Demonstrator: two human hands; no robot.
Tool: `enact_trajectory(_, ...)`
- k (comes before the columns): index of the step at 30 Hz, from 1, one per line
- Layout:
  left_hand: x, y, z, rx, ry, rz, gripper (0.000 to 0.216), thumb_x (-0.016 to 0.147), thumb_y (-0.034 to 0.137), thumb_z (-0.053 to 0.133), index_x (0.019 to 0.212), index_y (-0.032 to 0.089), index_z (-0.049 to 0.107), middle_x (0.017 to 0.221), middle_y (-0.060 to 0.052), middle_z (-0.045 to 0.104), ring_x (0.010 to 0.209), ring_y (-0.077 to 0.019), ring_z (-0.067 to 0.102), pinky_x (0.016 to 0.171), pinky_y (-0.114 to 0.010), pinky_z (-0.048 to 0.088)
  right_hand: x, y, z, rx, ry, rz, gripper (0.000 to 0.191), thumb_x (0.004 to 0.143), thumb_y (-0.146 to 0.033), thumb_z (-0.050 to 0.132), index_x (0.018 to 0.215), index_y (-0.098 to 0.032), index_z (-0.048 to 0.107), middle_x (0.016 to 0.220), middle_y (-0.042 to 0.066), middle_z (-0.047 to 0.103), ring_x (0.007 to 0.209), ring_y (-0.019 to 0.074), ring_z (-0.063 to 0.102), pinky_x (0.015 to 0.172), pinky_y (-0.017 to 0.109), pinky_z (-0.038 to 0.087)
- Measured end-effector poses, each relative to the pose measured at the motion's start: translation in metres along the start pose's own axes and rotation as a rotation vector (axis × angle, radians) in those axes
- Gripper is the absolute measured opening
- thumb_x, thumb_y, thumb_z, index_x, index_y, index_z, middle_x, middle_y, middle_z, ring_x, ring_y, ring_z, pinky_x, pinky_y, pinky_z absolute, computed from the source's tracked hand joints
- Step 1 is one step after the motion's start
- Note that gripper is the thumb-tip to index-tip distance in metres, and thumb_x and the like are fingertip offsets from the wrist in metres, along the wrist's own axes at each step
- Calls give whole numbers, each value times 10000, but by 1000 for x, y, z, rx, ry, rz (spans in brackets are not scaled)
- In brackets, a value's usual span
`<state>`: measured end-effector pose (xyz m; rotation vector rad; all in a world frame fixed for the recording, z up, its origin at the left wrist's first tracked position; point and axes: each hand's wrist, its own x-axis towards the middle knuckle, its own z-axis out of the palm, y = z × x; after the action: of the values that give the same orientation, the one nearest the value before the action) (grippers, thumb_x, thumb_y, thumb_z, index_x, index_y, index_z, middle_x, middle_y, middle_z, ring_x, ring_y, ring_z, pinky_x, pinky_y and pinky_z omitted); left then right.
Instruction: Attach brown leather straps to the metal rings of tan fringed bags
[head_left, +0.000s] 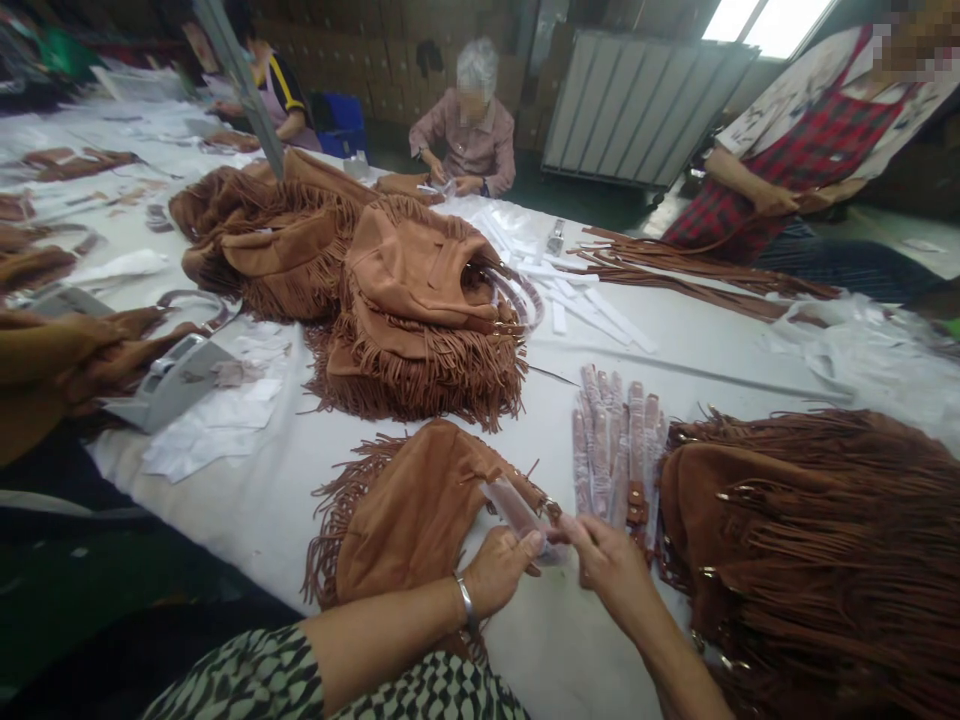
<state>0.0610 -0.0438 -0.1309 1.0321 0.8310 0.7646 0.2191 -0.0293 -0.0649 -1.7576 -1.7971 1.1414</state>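
Note:
A brown fringed suede handbag (405,510) lies on the table in front of me. Its strap (517,505) is partly covered by a clear plastic sleeve, and my left hand (501,570) is closed around it, thumb on top. Beside gold-coloured metal hardware (550,508), my right hand (611,565) pinches the strap's end; its fingertips partly hide the spot. Just beyond my right hand lie several plastic-wrapped straps (600,430) in a row.
Fringed bags are heaped at centre (420,270), with more at right (825,540). Left are a grey tape dispenser (169,385) and white paper sheets (225,420). Long brown strips (675,265) lie at back right. A co-worker (469,130) sits opposite; another person (810,160) stands right.

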Motion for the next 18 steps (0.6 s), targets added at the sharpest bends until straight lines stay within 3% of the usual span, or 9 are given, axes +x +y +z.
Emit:
enact_trajectory(2,3,-4,3,26,-54,-28,631,775,651,434,983,98,656,908,-132,638,790,-202,582,578,-255,472,12,-12,-2,-12,157,-36,393,848,-489,406,1003,-195,616,995,91,638,941,250,557,832,370,411)
enact_trajectory(3,4,-5,4,43,-76,-33,636,773,655,432,952,90,661,879,-130,637,750,-190,579,553,-245,467,18,-19,0,-17,158,-91,372,843,-465,429,1036,-198,601,1039,88,624,980,247,539,862,370,395)
enact_trajectory(7,5,-7,5,84,-69,-8,659,786,667,390,825,68,661,697,-88,607,631,-143,532,582,-254,464,33,-30,25,40,-64,-177,278,873,-369,404,892,-196,622,846,42,636,814,191,559,768,314,423)
enact_trajectory(10,-1,-4,-6,142,-82,21,619,821,630,364,838,82,652,739,-70,616,702,-150,541,693,-272,457,31,-19,41,160,-103,-133,271,880,-359,401,888,-176,600,811,32,618,748,170,545,694,286,428)
enact_trajectory(13,-10,8,-27,253,-89,-12,486,778,561,510,807,99,659,777,-53,633,723,-154,545,705,-260,438,23,-5,42,185,-138,-122,256,877,-363,415,875,-167,579,809,29,600,735,164,525,674,280,417)
enact_trajectory(16,-16,28,-48,377,147,-8,372,772,476,563,813,116,651,790,-48,636,736,-158,549,694,-245,427,18,-4,35,143,-199,-110,260,886,-360,400,800,-169,553,773,22,571,718,157,504,663,276,399)
enact_trajectory(18,-15,43,-56,451,296,70,347,812,450,520,831,126,644,787,-49,627,744,-158,546,697,-242,423,16,-10,31,122,-261,-106,255,890,-346,394,767,-173,535,746,14,559,701,149,499,655,271,386)
